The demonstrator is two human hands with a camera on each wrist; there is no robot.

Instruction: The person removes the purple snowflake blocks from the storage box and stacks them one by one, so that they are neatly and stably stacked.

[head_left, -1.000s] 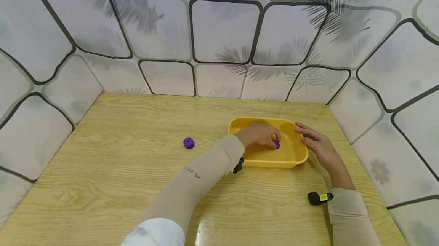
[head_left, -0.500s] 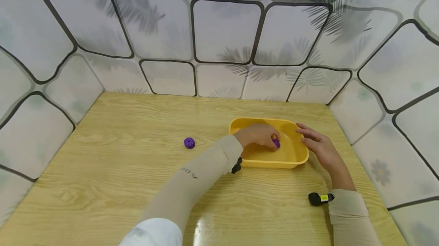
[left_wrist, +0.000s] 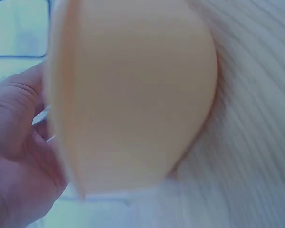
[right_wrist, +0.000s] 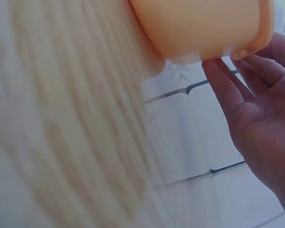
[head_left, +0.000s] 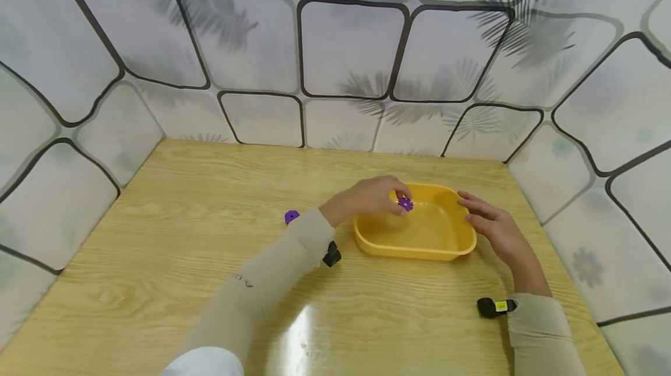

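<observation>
My left hand (head_left: 373,195) pinches a purple flower-shaped plastic disc (head_left: 406,205) between thumb and fingers, over the left part of a yellow basin (head_left: 414,252). In the left wrist view the outer wall of the basin (left_wrist: 133,95) covers the fingertips of that hand (left_wrist: 19,147), so the disc is hidden there. At the basin's right end my right hand (head_left: 495,227) touches the rim with fairly straight fingers. The right wrist view has those fingers (right_wrist: 225,92) against the outside of the basin. A second purple disc (head_left: 291,216) lies on the table, partly behind my left forearm.
A light wood-grain table (head_left: 209,201) carries everything. Patterned wall covering (head_left: 346,50) rises at the back and on both sides. Small black wrist devices sit at the left cuff (head_left: 332,254) and the right cuff (head_left: 487,308).
My left hand has lifted the purple disc off the basin floor and moved left with it toward the basin's left end. The right hand stays at the rim.
</observation>
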